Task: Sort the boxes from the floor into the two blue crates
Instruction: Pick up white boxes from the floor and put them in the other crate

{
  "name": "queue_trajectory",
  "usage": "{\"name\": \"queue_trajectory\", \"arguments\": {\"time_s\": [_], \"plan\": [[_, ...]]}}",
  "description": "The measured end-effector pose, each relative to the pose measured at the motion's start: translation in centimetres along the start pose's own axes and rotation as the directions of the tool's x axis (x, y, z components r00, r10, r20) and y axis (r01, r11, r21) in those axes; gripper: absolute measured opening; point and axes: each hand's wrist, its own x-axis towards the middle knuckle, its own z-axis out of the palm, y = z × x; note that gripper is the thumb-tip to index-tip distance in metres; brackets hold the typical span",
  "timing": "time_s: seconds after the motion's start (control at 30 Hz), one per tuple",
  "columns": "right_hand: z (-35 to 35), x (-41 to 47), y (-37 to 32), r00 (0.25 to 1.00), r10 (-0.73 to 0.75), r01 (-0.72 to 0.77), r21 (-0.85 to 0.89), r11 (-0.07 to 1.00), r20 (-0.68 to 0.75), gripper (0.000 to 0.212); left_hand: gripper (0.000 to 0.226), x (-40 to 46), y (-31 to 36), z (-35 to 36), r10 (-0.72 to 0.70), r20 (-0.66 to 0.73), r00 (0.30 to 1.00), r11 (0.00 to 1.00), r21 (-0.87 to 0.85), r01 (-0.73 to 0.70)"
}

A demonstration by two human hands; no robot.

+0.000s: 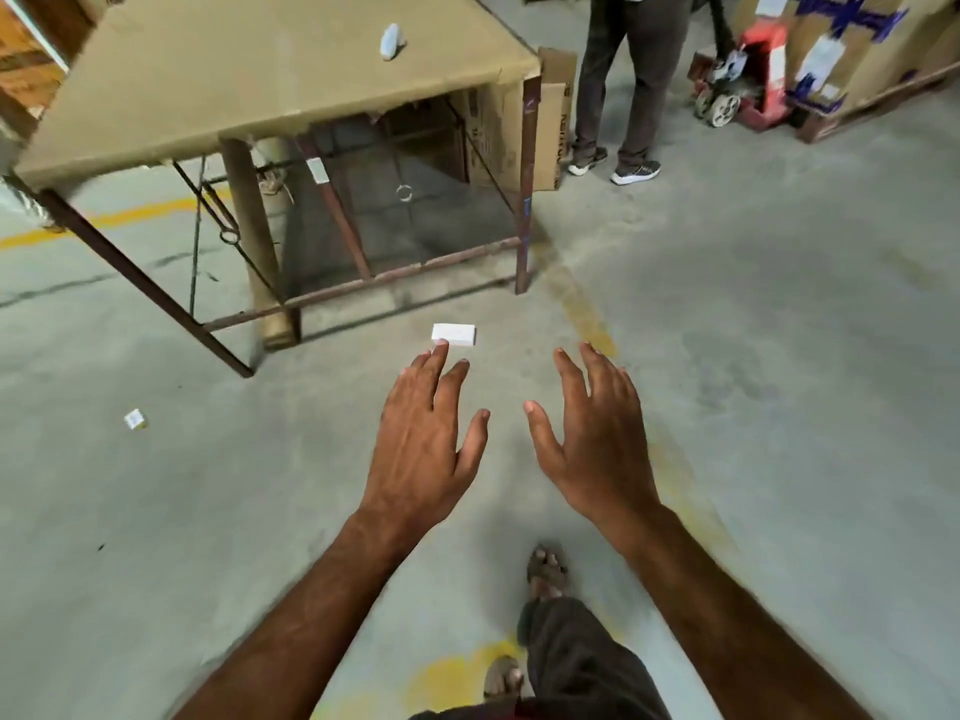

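I am holding my left hand (423,439) and right hand (592,439) outstretched, fingers spread, gripping nothing. A flat white rectangular box (453,335) is lying farther off on smooth concrete, possibly cardboard.

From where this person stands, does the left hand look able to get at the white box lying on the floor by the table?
Probably yes: the left hand is open, its fingertips right by the white box, with only bare floor around it.
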Motion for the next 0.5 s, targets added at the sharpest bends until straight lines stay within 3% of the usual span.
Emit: {"name": "queue_trajectory", "arguments": {"time_s": [0.23, 0.5], "plan": [[8.5, 11.8, -0.4, 0.988, -0.091, 0.085, 0.059, 0.995, 0.121, 0.066, 0.061, 8.3, -6.4, 3.8, -0.114, 0.06, 0.992, 0.992, 0.054, 0.111], [16.7, 24.5, 2.0, 0.97, -0.119, 0.116, 0.025, 0.993, 0.214, 0.07, 0.066, 20.4, -11.4, 9.9, -0.118, 0.13, 0.984, 0.99, 0.093, 0.106]]}}
